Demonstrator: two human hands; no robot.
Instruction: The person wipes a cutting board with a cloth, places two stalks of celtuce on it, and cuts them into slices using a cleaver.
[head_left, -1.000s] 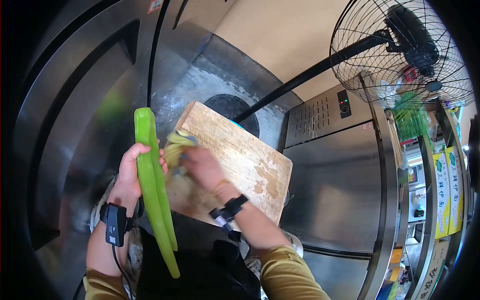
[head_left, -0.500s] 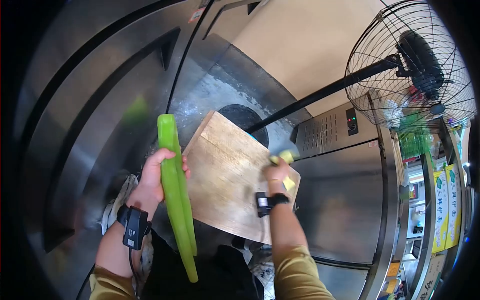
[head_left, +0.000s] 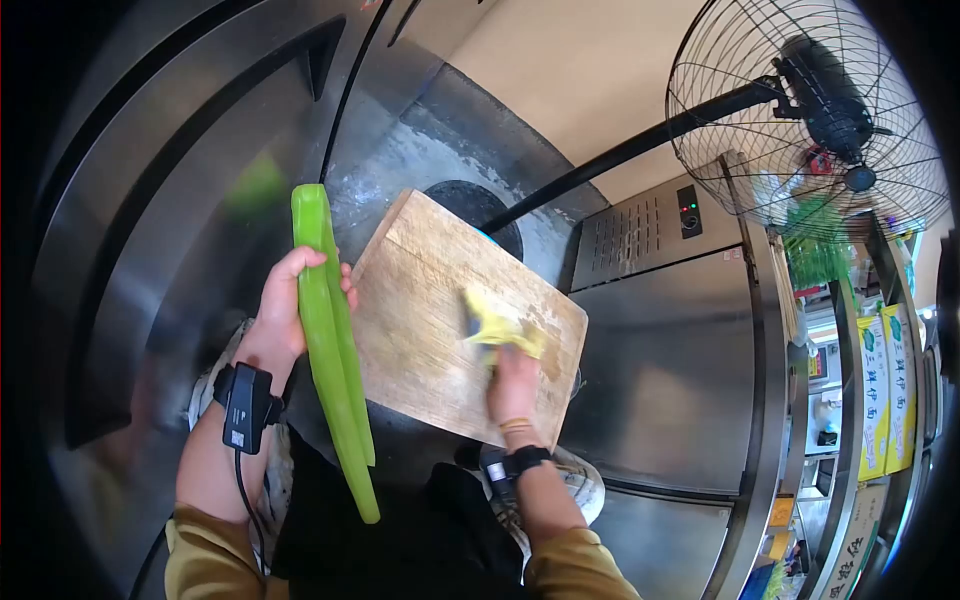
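Observation:
Two long, pale-green peeled celtuce stems [head_left: 332, 345] are gripped upright, side by side, in my left hand [head_left: 290, 300], thumb across the front. They are held off the left edge of the wooden cutting board [head_left: 420, 330]. Over the board's right half, my right hand [head_left: 514, 385] is closed on a crumpled yellow cloth [head_left: 500, 328]. Motion blurs the cloth, and a darker patch shows at its left end. Its fingers are mostly hidden behind the hand and cloth. Damp-looking darker marks show on the wood near the cloth.
A black floor fan [head_left: 830, 110] stands at the upper right, its pole slanting down behind the board to a round base [head_left: 465, 205]. Steel cabinet doors [head_left: 200, 230] line the left, with a steel refrigerator unit [head_left: 660, 370] on the right. Shelves hold yellow packages [head_left: 885, 400].
My right hand has swept the yellow cloth leftward from the board's right edge towards its middle. My left hand still holds the celtuce stems. The view has shifted slightly.

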